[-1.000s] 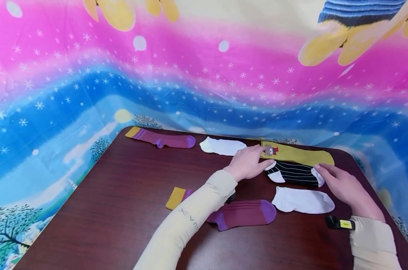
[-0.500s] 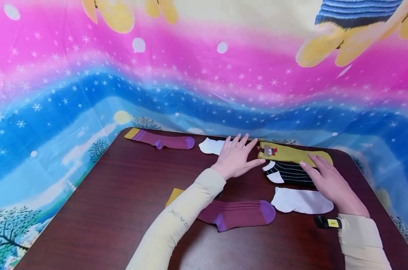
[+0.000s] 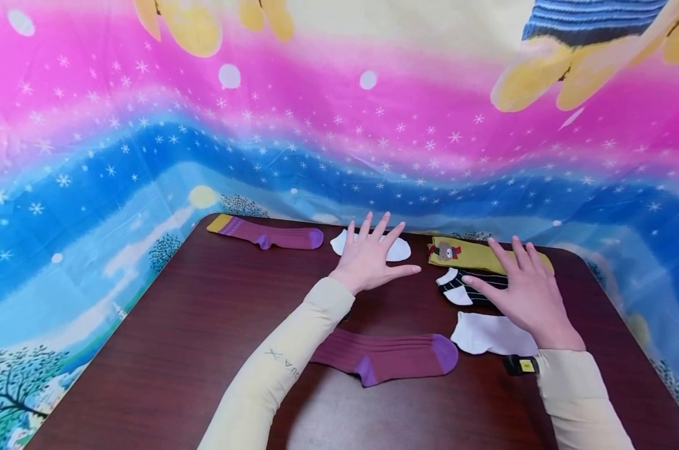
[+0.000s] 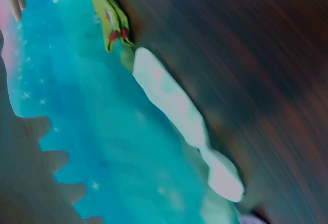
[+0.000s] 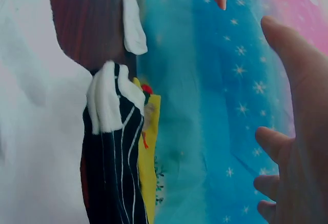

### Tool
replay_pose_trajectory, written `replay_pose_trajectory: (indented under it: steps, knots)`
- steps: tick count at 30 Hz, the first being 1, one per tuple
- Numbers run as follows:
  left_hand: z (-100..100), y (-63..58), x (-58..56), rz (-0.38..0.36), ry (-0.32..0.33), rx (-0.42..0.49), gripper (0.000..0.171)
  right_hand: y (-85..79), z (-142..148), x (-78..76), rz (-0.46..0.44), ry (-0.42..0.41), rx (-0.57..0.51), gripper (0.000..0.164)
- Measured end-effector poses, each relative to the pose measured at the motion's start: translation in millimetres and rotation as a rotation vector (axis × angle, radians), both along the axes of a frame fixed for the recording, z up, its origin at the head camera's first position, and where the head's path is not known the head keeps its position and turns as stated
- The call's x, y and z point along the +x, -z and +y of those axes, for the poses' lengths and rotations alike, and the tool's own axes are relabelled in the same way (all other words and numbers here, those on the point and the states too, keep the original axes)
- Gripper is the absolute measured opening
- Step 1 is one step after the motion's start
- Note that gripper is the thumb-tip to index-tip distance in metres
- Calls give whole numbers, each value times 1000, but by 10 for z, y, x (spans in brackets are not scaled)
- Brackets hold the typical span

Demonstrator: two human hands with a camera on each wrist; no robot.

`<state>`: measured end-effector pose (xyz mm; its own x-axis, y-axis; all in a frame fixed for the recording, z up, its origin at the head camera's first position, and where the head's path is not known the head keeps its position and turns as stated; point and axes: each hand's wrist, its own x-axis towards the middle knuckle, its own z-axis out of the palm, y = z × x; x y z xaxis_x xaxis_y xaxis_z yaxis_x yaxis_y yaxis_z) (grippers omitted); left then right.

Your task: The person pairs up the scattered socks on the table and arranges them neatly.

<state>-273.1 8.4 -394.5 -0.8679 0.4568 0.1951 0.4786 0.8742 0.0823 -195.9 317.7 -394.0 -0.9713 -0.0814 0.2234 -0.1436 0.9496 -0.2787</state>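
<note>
My left hand point(image 3: 367, 253), fingers spread and straight, hovers above a white ankle sock point(image 3: 398, 248) at the back of the table and holds nothing. Likewise spread, my right hand point(image 3: 533, 297) is raised over the right-hand socks, gripping none of them. Partly covered by it are a black sock with white stripes point(image 3: 457, 294), a mustard sock with a bear point(image 3: 468, 255) behind that, and a second white sock point(image 3: 491, 334) in front. In the right wrist view the striped sock point(image 5: 110, 152) lies beside the white one point(image 5: 36, 106), apart from my fingers.
A purple sock with a yellow cuff point(image 3: 272, 234) lies at the back left. Another purple sock point(image 3: 395, 359) lies near the front, its cuff hidden by my left sleeve. Beyond the dark wooden table point(image 3: 165, 331) hangs a patterned cloth backdrop point(image 3: 317, 125).
My right hand has let go of the striped sock's toe and lifted, moving left. My left hand has left the cuff area, shifting left over the back white sock. Both hands have spread.
</note>
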Motion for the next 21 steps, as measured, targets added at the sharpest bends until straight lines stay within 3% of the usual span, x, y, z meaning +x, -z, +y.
replay_pose_trajectory:
  steps: [21]
  knots:
    - [-550,158,-105,-27,-93,-5,107,106,-436,-235,-2,-49,46,102]
